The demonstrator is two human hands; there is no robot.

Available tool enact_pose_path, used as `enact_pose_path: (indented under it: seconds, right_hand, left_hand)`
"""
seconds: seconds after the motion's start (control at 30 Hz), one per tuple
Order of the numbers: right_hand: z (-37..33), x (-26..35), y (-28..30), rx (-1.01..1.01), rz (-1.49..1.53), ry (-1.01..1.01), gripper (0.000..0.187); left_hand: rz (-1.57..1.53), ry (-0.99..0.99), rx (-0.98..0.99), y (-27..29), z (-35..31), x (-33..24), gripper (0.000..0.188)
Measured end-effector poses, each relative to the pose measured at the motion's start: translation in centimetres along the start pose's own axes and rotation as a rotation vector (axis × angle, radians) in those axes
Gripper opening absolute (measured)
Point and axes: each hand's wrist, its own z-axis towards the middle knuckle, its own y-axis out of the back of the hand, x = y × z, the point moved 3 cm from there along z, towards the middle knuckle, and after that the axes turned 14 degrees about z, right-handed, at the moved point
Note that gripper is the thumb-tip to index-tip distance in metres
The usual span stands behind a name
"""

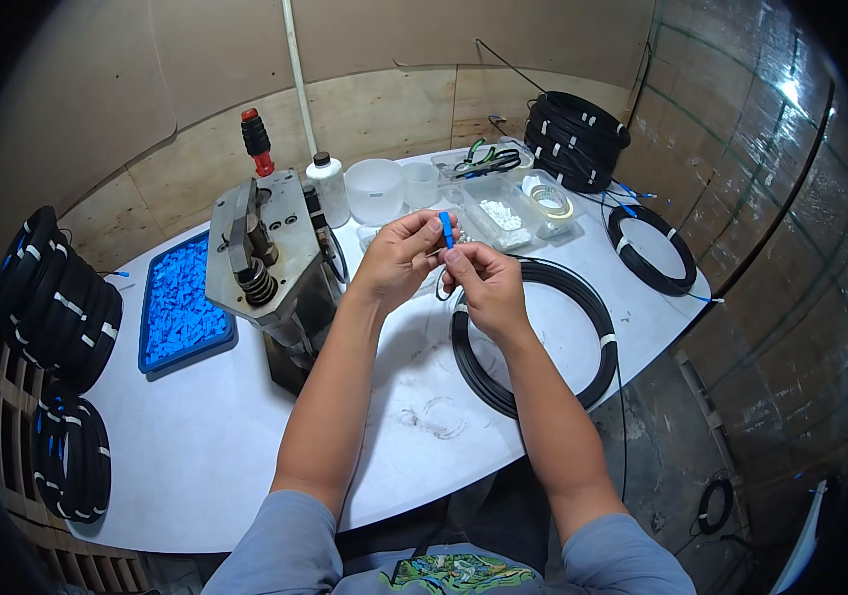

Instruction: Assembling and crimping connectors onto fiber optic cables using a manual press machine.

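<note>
Left hand (396, 260) and right hand (483, 288) pinching blue connector (446, 229), black cable coil (533, 337) beneath

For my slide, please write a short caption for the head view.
Both hands, left hand and right hand, hold a small blue connector above a black cable coil on the white table.

At the centre of the frame we hold a small connector (446, 229) between our left hand (399, 256) and right hand (483, 286), above the table (206, 446). A cable coil (533, 335) lies under the right hand. Left of centre stands a press (263, 260), with a tray of parts (180, 302) to its left. Stacked coils (576, 139) sit at the upper right.
</note>
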Motion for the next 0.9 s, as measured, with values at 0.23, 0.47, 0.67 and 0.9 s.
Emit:
enact_pose_path:
  seconds: [0.23,0.47,0.67,0.9]
  right_hand:
    - [-0.1,-0.1,0.0,-0.019,-0.050,0.027,0.017]
    - [-0.3,-0.2,0.0,-0.031,-0.089,0.062,0.018]
    - [-0.4,-0.2,0.1,-0.035,-0.139,0.077,0.018]
    - [-0.3,0.1,0.4,-0.064,-0.129,0.105,0.019]
  left_hand:
    - [0.026,0.019,0.066,-0.4,0.1,0.1,0.025]
    - [0.003,0.051,0.089,-0.8,-0.1,0.2,0.026]
    - [0.036,0.084,0.087,-1.1,-0.2,0.1,0.025]
    - [0.014,0.088,0.125,-1.0,0.2,1.8,0.027]
